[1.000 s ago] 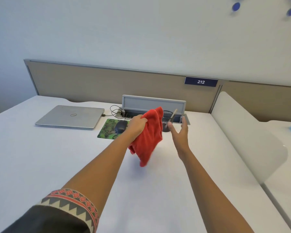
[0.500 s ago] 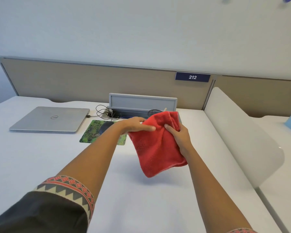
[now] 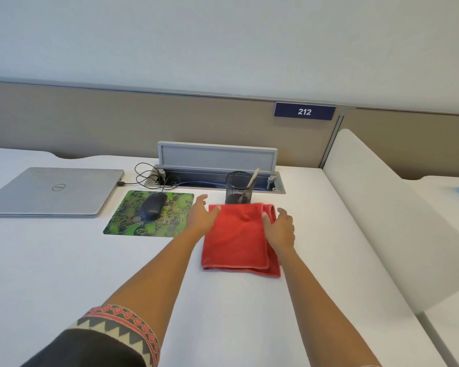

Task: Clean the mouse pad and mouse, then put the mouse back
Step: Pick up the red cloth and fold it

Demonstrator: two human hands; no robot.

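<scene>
A dark mouse (image 3: 151, 209) lies on the green patterned mouse pad (image 3: 127, 226) left of centre on the white desk. To the pad's right, a folded red cloth (image 3: 236, 239) lies flat on the desk. My left hand (image 3: 200, 215) is at the cloth's far left corner, fingers spread and straight, with the thumb touching the corner. My right hand (image 3: 281, 229) is on the cloth's right edge, with the thumb on top and the fingers curled round the fold.
A closed silver laptop (image 3: 53, 192) sits left of the pad, with a black cable (image 3: 143, 176) running to the open grey cable box (image 3: 217, 157). A black mesh pen holder (image 3: 239, 188) stands just behind the cloth. A white divider (image 3: 395, 207) borders the desk on the right.
The cloth was held up in the air, first by my left hand, then by both. Now it lies folded on the desk and my left hand has let go.
</scene>
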